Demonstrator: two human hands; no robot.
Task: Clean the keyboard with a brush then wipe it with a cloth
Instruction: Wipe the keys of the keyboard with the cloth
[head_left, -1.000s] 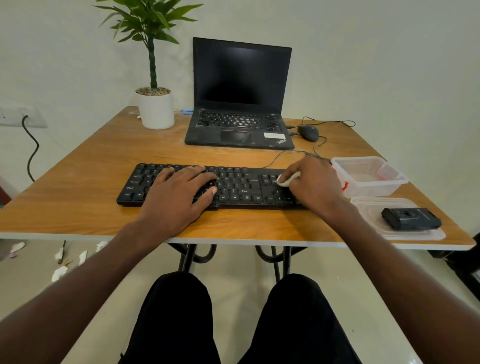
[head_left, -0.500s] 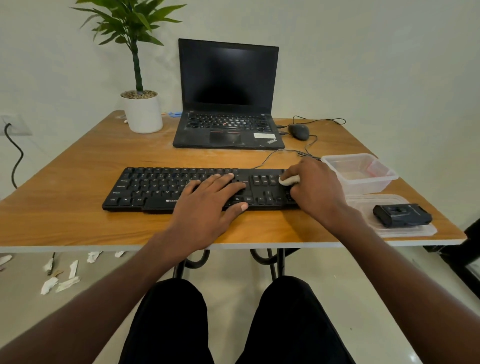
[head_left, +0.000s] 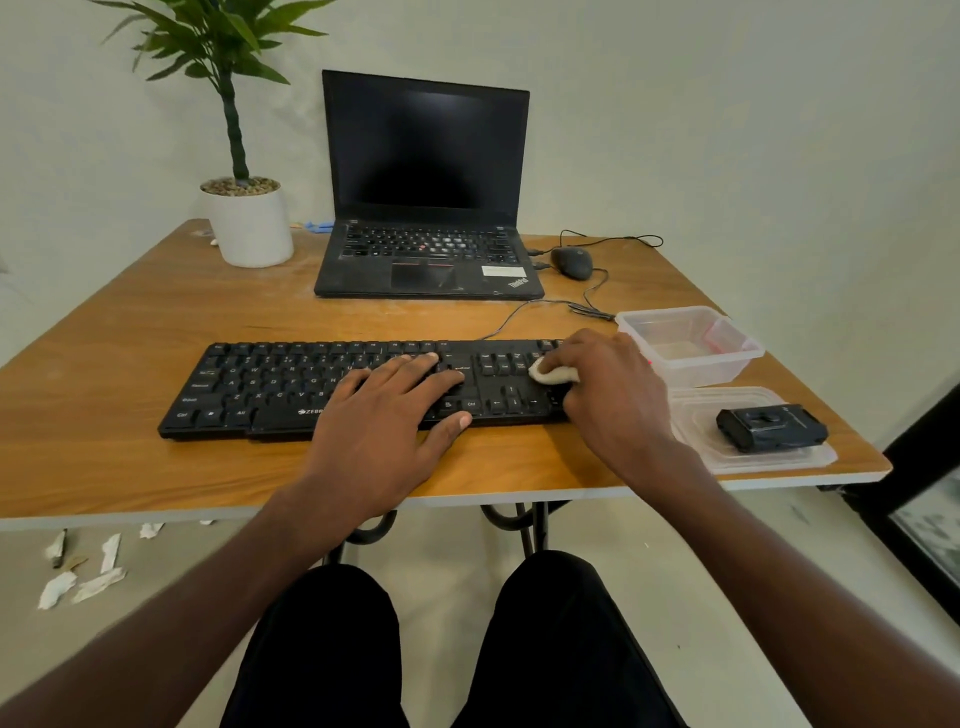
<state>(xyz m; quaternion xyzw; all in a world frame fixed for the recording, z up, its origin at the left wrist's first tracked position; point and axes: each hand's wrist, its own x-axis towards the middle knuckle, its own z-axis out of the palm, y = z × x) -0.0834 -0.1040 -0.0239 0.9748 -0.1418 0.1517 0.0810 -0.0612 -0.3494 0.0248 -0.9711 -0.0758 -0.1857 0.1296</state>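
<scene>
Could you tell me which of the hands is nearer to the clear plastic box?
Right. The right hand works beside the box, holding a cloth; the left hand rests mid-keyboard, farther away.

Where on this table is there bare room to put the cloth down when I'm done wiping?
Bare wood lies left of the keyboard, between it and the plant pot, and in the strip between keyboard and laptop. The right side is crowded: clear tub, flat lid carrying a black device, mouse and its cable.

Left hand (head_left: 387, 415) lay flat, fingers extended and spread, right hand (head_left: 602, 387) curled, fingers bent inward, both forearms reached forward
</scene>
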